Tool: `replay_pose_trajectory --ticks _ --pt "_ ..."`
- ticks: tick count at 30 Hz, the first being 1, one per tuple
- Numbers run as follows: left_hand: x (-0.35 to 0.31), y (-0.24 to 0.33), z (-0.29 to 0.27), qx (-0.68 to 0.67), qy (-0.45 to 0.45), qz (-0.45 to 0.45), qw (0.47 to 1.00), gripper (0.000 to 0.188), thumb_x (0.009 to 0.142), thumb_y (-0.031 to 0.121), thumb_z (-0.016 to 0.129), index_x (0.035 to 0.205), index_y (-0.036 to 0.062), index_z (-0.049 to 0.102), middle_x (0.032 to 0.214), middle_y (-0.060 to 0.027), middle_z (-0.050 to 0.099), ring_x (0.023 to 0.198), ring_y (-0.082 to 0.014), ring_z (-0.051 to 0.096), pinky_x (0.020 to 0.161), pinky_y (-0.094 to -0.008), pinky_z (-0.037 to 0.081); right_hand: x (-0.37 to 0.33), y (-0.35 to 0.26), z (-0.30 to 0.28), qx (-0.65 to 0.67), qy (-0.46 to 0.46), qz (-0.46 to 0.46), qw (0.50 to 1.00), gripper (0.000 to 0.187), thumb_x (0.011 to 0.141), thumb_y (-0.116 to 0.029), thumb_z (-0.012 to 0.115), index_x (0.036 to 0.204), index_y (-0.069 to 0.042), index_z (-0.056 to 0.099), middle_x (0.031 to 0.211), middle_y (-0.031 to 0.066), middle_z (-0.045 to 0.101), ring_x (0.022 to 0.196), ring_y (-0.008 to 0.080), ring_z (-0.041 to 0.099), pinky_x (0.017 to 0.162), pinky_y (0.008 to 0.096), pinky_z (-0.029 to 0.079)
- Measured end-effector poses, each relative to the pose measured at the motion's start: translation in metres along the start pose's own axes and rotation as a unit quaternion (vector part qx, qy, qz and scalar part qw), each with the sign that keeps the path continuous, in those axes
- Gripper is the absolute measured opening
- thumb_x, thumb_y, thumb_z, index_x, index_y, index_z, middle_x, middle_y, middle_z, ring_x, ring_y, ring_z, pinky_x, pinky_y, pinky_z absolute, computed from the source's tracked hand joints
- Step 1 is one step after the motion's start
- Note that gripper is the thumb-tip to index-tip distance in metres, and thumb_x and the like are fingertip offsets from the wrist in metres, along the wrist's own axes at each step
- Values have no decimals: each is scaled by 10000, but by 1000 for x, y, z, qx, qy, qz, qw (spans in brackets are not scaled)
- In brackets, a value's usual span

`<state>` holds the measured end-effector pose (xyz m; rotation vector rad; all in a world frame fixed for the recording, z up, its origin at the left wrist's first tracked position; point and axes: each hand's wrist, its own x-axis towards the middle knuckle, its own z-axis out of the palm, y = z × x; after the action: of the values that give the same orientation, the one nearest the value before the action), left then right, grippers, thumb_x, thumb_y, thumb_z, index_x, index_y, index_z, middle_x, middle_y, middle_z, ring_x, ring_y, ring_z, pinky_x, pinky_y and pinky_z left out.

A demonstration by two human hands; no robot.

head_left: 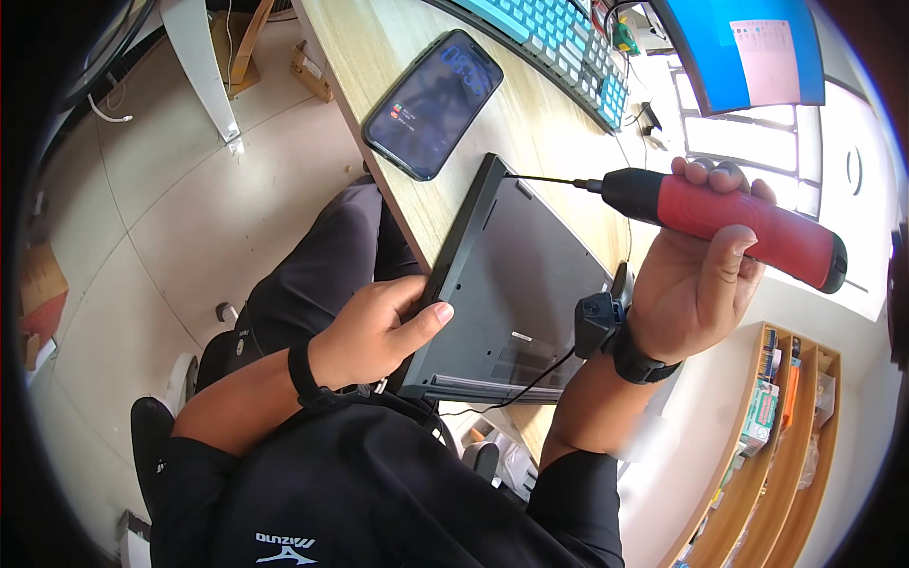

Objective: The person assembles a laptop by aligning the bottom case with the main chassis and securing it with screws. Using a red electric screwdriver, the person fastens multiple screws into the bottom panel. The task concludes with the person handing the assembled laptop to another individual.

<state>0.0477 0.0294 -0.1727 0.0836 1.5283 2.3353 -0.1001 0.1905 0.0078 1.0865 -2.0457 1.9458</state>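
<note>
A dark grey laptop (530, 275) lies bottom side up at the table's front edge, with small screw holes and a vent grille showing. My left hand (383, 327) grips its left edge, the thumb on top and the fingers hidden underneath. In my right hand (705, 256) is a red and black electric screwdriver (701, 204), held level with the fingers wrapped round its body. Its long thin bit points left, and the tip is at the laptop's far left corner. Whether the tip sits in a screw cannot be made out.
A black smartphone (436, 104) with its screen lit lies beyond the laptop on the wooden table (355, 47). Behind it stand a blue and grey keyboard (559, 47) and a monitor (748, 57). A black cable runs from my right wrist camera (598, 317) across the laptop. Wooden shelves (767, 445) stand at right.
</note>
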Motion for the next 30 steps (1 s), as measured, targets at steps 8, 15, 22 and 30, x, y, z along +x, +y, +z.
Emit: replay_pose_trajectory --ticks 8,15,22,30 --pt "0 -2 2 6 16 3 1000 374 1038 375 581 980 9 632 651 -22 516 580 -90 449 551 -300 396 5 10 -3 -74 8 -23 997 585 983 -291 681 1409 6 411 1177 214 615 1096 368 645 1030 546 480" --pt "0 -2 -1 10 6 16 1000 367 1035 367 583 959 11 628 667 -40 528 589 -115 474 570 -308 415 0 -1 3 -76 32 28 996 634 963 -310 712 1413 9 400 1187 219 606 1091 412 656 1022 564 479" --pt "1 -1 -2 20 7 35 999 357 1034 363 586 958 17 629 669 -56 542 580 -138 494 570 -315 424 4 -1 -2 -153 -37 11 987 594 996 -371 639 1395 23 444 1214 248 633 1157 424 641 1023 559 503" --pt "0 1 -3 32 2 30 999 359 1034 364 585 952 17 626 674 -58 546 574 -145 496 567 -317 424 6 3 2 -144 -16 -8 989 625 959 -364 709 1329 63 442 1152 281 654 1072 382 687 961 479 555"
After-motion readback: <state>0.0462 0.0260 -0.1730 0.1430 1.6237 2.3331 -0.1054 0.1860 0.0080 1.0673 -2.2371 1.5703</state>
